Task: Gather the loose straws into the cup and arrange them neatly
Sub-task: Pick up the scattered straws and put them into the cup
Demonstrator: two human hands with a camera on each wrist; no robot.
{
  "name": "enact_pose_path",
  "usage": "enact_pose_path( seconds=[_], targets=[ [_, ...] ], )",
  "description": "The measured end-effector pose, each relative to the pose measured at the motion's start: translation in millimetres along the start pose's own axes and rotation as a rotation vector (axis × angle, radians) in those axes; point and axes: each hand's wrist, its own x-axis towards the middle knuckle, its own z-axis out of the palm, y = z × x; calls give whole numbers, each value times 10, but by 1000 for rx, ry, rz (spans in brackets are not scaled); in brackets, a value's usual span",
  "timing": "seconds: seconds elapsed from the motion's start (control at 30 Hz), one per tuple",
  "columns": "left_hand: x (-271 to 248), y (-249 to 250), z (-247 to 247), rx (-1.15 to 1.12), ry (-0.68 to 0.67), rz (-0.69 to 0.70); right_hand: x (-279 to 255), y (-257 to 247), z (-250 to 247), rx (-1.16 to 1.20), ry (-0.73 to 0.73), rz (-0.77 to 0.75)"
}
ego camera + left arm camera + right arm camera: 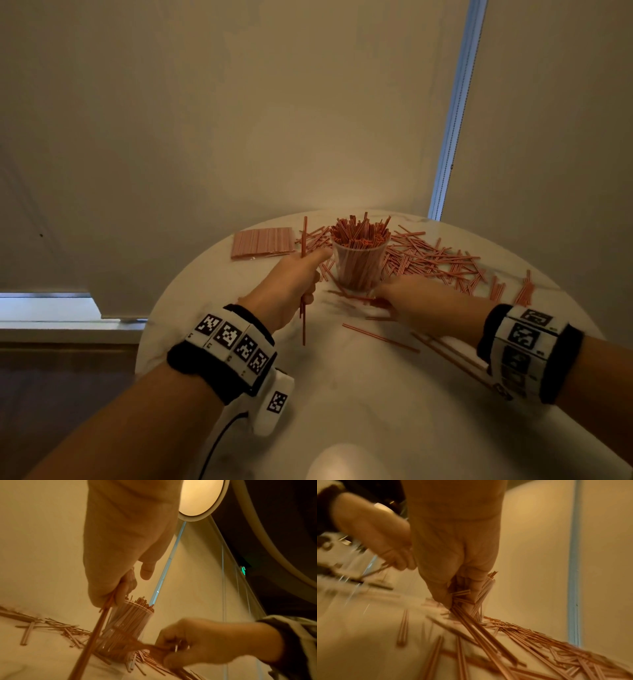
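Observation:
A clear plastic cup (359, 265) packed with upright red-and-white striped straws stands mid-table, also seen in the left wrist view as the cup (126, 628). My left hand (291, 284) grips a few straws (303, 274) held upright just left of the cup; in the left wrist view the held straws (96, 632) slant down from my fist. My right hand (414, 299) reaches low at the cup's base and pinches several loose straws (471, 619) lying on the table, blurred by motion. Many loose straws (431, 260) lie scattered to the right and behind the cup.
The round white marble table (359, 394) has a neat flat pack of straws (263, 242) at the back left. A few single straws (380, 337) lie near my right wrist. A pale blind hangs behind the table, whose rim curves close on both sides.

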Motion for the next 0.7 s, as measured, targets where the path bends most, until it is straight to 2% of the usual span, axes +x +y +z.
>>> enact_pose_path(
  seconds=[0.13,0.23,0.47,0.57,0.7],
  targets=[
    [-35,-22,77,73,55,43,-12,67,-268,227,112,80],
    [-72,4,182,14,66,47,-15,16,-428,385,171,110],
    [-96,77,449,-215,-86,38,84,-293,-567,666,291,73],
    [-13,56,527,-279,16,65,173,-469,-540,722,376,40],
    [63,49,509,-355,164,45,288,-645,-493,774,546,96]
  ],
)
